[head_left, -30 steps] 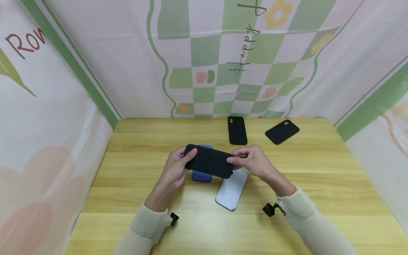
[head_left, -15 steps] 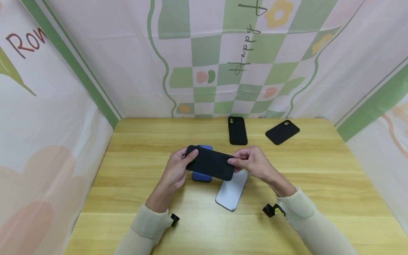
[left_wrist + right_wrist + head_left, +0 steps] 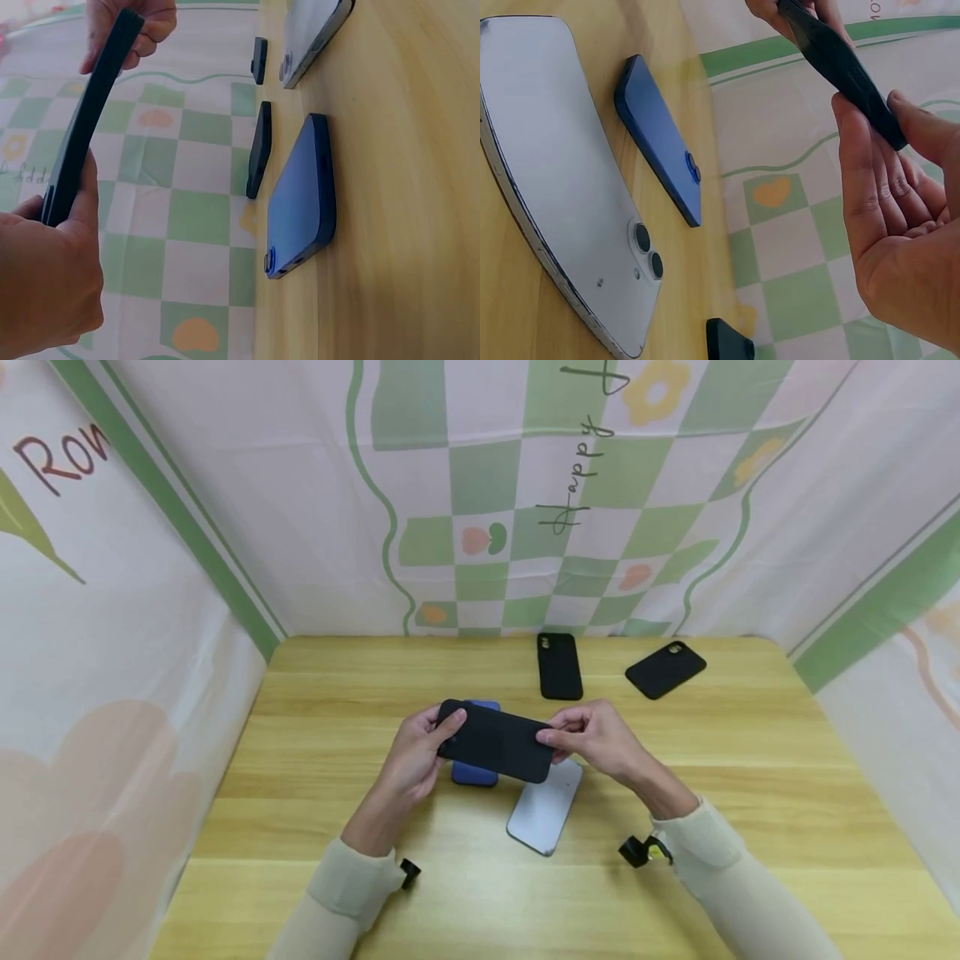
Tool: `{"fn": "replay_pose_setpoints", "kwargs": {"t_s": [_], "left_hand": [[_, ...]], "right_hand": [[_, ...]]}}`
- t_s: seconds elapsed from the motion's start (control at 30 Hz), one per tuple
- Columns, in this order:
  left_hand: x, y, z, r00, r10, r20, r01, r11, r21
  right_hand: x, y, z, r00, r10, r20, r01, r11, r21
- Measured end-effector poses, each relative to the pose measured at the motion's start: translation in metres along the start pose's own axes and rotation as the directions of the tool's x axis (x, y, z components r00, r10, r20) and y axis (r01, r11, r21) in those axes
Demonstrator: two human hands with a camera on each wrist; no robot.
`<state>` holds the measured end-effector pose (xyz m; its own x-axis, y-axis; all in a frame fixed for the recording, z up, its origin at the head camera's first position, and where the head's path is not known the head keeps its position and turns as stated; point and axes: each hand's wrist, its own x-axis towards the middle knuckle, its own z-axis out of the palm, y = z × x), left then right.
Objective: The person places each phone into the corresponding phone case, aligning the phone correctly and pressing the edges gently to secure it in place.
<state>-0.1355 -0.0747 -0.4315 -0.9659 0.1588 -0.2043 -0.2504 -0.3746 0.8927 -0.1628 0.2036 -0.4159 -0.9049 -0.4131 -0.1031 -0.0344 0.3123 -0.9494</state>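
Note:
A black phone case (image 3: 495, 742) is held lengthwise above the table in both hands. The left hand (image 3: 411, 752) grips its left end, thumb on the upper face. At the other end the right hand (image 3: 596, 739) pinches a corner between thumb and fingers. From the left wrist view the phone case (image 3: 88, 124) appears edge-on and slightly bent. Below it lie a blue phone (image 3: 476, 775), partly covered by the case in the head view, and a white phone (image 3: 546, 810), back up with its camera lenses showing in the right wrist view.
Toward the back of the wooden table (image 3: 337, 693) lie two more black phone cases, one upright (image 3: 559, 667) and one slanted case (image 3: 666, 670) to its right. A patterned cloth (image 3: 480, 485) hangs behind the table and along its sides.
The black phone case tilts slightly between frames while both hands keep hold of its ends. The phones and the other cases stay where they were.

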Motion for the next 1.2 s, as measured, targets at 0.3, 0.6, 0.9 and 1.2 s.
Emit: {"fn": "replay_pose_setpoints", "kwargs": {"t_s": [0.3, 0.6, 0.9, 1.2], "left_hand": [[-0.002, 0.006, -0.005, 0.996, -0.066, 0.063, 0.059, 0.993, 0.107], [-0.003, 0.002, -0.010, 0.972, -0.165, 0.170, 0.125, 0.967, 0.223], [-0.005, 0.004, -0.007, 0.975, -0.158, 0.159, 0.106, 0.950, 0.293], [-0.006, 0.003, -0.002, 0.986, -0.098, 0.136, 0.071, 0.979, 0.190]], "right_hand": [[0.000, -0.003, -0.008, 0.997, -0.031, 0.066, 0.036, 0.996, -0.081], [0.004, -0.010, -0.020, 0.986, -0.024, 0.164, 0.053, 0.984, -0.170], [0.006, -0.018, -0.016, 0.997, -0.014, 0.080, 0.032, 0.972, -0.232], [0.009, -0.020, -0.014, 0.998, 0.064, -0.028, -0.067, 0.985, -0.159]]}}
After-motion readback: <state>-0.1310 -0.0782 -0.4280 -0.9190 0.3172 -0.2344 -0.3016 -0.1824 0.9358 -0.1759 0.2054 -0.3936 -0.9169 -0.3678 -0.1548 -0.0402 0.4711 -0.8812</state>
